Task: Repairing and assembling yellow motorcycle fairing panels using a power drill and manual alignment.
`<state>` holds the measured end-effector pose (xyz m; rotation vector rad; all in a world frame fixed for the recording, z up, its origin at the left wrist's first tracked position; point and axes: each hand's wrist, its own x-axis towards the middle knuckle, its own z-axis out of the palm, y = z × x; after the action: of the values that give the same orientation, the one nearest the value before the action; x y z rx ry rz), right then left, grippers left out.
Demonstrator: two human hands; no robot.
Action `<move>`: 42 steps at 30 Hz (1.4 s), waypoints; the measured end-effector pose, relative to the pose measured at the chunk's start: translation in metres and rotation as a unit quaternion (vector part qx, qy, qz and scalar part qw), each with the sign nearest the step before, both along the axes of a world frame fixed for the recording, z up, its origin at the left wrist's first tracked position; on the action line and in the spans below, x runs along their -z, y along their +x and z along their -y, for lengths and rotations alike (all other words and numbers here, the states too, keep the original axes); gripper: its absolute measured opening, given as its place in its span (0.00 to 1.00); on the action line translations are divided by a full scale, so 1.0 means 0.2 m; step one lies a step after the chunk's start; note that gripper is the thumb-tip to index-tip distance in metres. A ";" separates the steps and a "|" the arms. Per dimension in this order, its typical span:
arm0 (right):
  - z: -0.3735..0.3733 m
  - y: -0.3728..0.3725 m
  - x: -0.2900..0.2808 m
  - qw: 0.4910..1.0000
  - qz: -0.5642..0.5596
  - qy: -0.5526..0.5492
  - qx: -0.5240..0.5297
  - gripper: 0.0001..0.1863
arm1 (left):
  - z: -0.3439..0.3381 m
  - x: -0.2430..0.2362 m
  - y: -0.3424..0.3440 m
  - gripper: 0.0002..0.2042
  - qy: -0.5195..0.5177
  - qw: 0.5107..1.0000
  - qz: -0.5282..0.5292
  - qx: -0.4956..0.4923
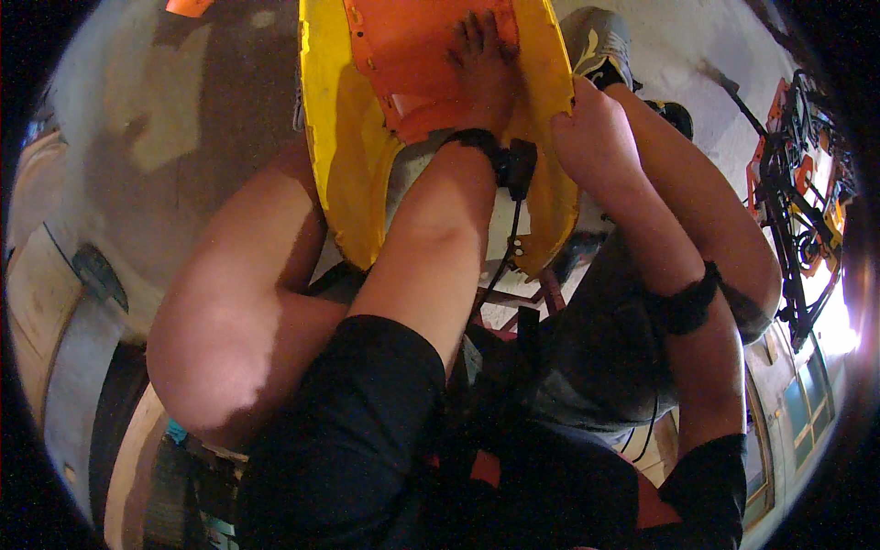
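Observation:
Between my knees stands a curved yellow plastic panel point(344, 156), a trough-like shell with two tall sides. An orange plastic panel point(403, 55) lines its inside, and its upper part runs out of the picture. My left hand point(481, 60) reaches into the shell, fingers spread flat against the orange surface, partly in shadow. My right hand point(596, 133) is closed at the right rim of the yellow panel, its thumb side up by the edge. A black strap with a small dark box point(521, 170) sits on my left wrist, trailing a thin cable.
My bare knees flank the shell closely. A grey shoe point(600, 46) rests beyond its right side. At the far right stands a tangle of dark frames with orange and yellow parts point(807, 202). An orange piece point(188, 6) lies on the concrete floor point(147, 119) at the upper left.

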<state>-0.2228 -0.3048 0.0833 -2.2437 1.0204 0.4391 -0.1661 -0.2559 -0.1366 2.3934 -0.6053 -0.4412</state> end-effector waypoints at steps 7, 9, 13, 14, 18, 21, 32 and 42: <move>0.00 -0.03 0.05 0.999 -0.028 -0.019 0.008 0.13 | -0.02 0.09 0.02 0.31 -0.024 0.998 0.053 0.021; -0.01 -0.02 0.04 0.999 -0.036 -0.005 0.021 0.15 | -0.03 0.09 0.03 0.31 -0.016 0.997 0.079 0.021; -0.04 -0.01 0.05 1.000 -0.020 -0.022 -0.007 0.13 | -0.03 0.07 0.13 0.28 -0.098 0.989 0.101 0.051; -0.04 -0.02 0.08 1.000 -0.016 -0.024 -0.007 0.13 | 0.00 0.02 0.15 0.28 -0.068 0.994 0.046 0.065; -0.01 -0.03 0.07 0.998 -0.055 -0.034 0.021 0.15 | 0.11 -0.25 0.25 0.28 -0.025 0.993 -0.033 0.108; -0.03 -0.01 0.05 0.998 -0.046 -0.033 0.030 0.14 | 0.09 -0.04 0.28 0.29 -0.048 0.992 0.015 0.113; 0.01 -0.04 0.07 0.997 -0.019 -0.046 0.067 0.11 | 0.16 -0.24 0.27 0.21 0.117 0.990 0.014 0.080; 0.03 -0.06 0.06 0.996 0.002 -0.032 0.084 0.11 | 0.20 -0.22 0.27 0.22 0.127 0.988 0.033 0.078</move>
<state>-0.2347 -0.3115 0.0712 -2.1918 1.2263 0.3338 -0.1118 -0.2951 -0.0922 2.6196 -0.8117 -0.5361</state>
